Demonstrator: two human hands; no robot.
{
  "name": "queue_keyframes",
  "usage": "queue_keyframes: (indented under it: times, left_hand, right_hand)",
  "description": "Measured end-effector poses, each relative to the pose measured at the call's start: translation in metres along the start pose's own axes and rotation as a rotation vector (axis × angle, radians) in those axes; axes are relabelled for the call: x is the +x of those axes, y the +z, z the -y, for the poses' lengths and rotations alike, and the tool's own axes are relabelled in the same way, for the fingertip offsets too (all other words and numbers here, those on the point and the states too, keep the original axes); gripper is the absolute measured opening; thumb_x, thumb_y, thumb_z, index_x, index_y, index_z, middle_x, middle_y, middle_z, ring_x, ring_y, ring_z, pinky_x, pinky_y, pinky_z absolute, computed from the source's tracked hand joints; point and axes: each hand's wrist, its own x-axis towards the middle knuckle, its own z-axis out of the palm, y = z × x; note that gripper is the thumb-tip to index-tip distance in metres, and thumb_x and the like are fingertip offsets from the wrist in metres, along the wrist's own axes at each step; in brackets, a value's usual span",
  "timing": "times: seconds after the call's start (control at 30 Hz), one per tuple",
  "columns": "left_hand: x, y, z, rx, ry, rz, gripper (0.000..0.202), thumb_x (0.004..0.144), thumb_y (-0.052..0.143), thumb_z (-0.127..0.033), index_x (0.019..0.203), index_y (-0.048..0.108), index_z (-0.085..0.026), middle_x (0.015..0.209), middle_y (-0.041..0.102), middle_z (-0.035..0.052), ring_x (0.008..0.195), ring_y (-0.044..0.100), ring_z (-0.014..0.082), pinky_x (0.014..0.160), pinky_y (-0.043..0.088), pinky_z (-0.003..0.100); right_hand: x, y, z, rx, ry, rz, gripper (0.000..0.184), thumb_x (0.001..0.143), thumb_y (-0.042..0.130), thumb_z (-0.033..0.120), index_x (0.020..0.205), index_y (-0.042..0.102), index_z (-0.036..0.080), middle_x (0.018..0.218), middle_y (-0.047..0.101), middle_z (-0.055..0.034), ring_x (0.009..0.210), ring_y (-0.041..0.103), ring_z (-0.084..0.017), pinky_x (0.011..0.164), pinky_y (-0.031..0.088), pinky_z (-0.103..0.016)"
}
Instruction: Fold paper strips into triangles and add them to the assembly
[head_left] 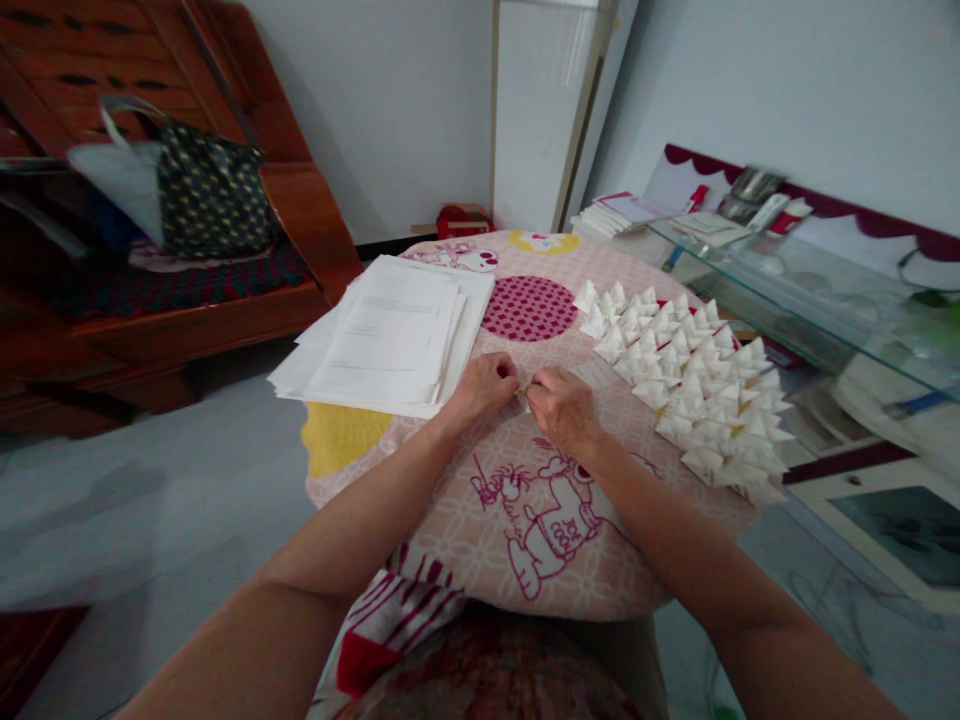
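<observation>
Off-white and mostly hidden by fingers, a small pale scrap that looks like paper [523, 394] sits between the two hands. The left hand [487, 384] is curled, thumb and forefinger pinching the scrap; the right hand [559, 407] is closed on it from the other side, knuckles upward. Both are over a pink patterned cloth [465, 555] covering a rounded table. Just beyond the left hand and to its left lies a loose stack of white paper sheets [390, 335]; right of the right hand stand close-set rows of pointed, folded white paper pieces [686, 385].
</observation>
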Motion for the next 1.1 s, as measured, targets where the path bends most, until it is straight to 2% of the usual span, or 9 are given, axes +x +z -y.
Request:
queue_keyframes:
  times: [0.17,0.43,0.5,0.63,0.83,0.97,1.1]
  left_hand:
    - [0.000,-0.002,0.001,0.015,-0.015,0.001,0.011,0.074,0.058,-0.015,0.076,0.069,-0.014,0.074,0.068,0.0028,0.068,0.055,0.0150,0.065,0.040,0.027]
    - [-0.001,-0.001,0.011,0.147,-0.028,-0.003,0.024,0.082,0.061,-0.033,0.070,0.072,-0.015,0.062,0.062,0.0028,0.064,0.053,0.0158,0.062,0.037,0.028]
    - [-0.002,-0.001,0.011,0.178,-0.014,0.007,0.026,0.083,0.060,-0.033,0.067,0.071,-0.015,0.058,0.060,0.0025,0.063,0.053,0.0156,0.062,0.037,0.028]
    - [-0.003,-0.002,0.008,0.206,0.019,0.014,0.020,0.078,0.057,-0.020,0.063,0.070,-0.016,0.055,0.058,0.0031,0.064,0.055,0.0168,0.062,0.038,0.028]
    - [-0.004,0.001,0.008,0.317,0.028,0.045,0.016,0.077,0.058,-0.020,0.064,0.068,-0.016,0.063,0.063,0.0086,0.073,0.062,0.0233,0.066,0.041,0.031]
    - [-0.005,0.002,0.010,0.293,0.024,0.014,0.014,0.079,0.059,-0.026,0.074,0.069,-0.017,0.072,0.066,0.0089,0.076,0.063,0.0237,0.069,0.043,0.032]
    - [-0.005,0.005,0.009,0.148,0.257,-0.032,0.019,0.076,0.060,-0.020,0.094,0.066,-0.018,0.095,0.070,0.0072,0.089,0.063,0.0207,0.079,0.048,0.031]
  right_hand:
    - [-0.001,0.000,-0.001,0.027,0.003,-0.039,0.028,0.093,0.053,0.012,0.072,0.071,0.017,0.086,0.066,-0.0107,0.083,0.053,-0.022,0.072,0.040,-0.034]
    - [-0.002,0.004,-0.009,0.303,0.137,-0.096,0.024,0.087,0.059,0.009,0.067,0.069,0.020,0.086,0.067,-0.0064,0.082,0.059,-0.019,0.072,0.044,-0.029]
    - [-0.002,0.005,-0.010,0.347,0.150,-0.093,0.024,0.086,0.059,0.009,0.068,0.069,0.020,0.086,0.068,-0.0065,0.081,0.061,-0.018,0.072,0.044,-0.028]
    - [-0.001,0.008,-0.012,0.442,0.165,-0.066,0.023,0.086,0.061,0.009,0.068,0.071,0.020,0.085,0.070,-0.0054,0.080,0.063,-0.018,0.073,0.047,-0.028]
    - [0.002,0.013,-0.017,0.612,0.163,-0.038,0.017,0.084,0.067,0.011,0.072,0.074,0.019,0.084,0.073,-0.0051,0.081,0.067,-0.017,0.076,0.050,-0.028]
    - [0.004,0.013,-0.022,0.636,0.180,-0.037,0.014,0.083,0.069,0.012,0.072,0.074,0.019,0.083,0.075,-0.0058,0.080,0.068,-0.018,0.076,0.051,-0.030]
    - [0.004,0.013,-0.024,0.659,0.202,-0.040,0.010,0.080,0.070,0.010,0.074,0.074,0.018,0.083,0.076,-0.0055,0.081,0.069,-0.019,0.077,0.051,-0.031]
